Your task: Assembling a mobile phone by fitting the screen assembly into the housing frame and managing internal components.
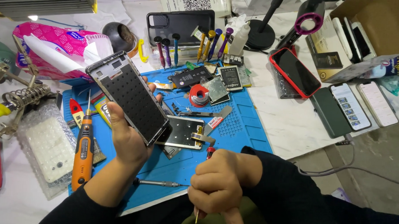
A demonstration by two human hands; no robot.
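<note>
1. Landmark: the blue work mat (247,127) covers the middle of the bench; all places below are given relative to it.
2. Left hand (125,138): raised above the mat's left half, fingers closed round the edges of a phone frame (129,96). The frame is tilted, its dark perforated inner face toward the camera, and it touches nothing on the mat.
3. Right hand (217,183): at the mat's near edge, fingers curled tight into a fist round a slim screwdriver (209,153). The red collar shows above the fist and the thin shaft below it; whether the tip touches anything cannot be told.
4. On the mat's centre, below the raised frame, lies a detached phone panel (183,132) with a metal bracket across it.
5. Toward the mat's far side lie a black battery (192,76), a second battery (230,77), small shield plates and a red solder spool (199,95).
6. Progress, as judged: the phone appears already opened and stripped, since the frame is bare and parts lie loose; refitting or further work on the frame looks to be left.
7. At the mat's left edge rests an orange rotary tool (82,154); a loose steel driver (157,183) lies at the near edge.
8. Right of the mat, on the white bench, sit a red-cased phone (294,72) and further handsets.
</note>
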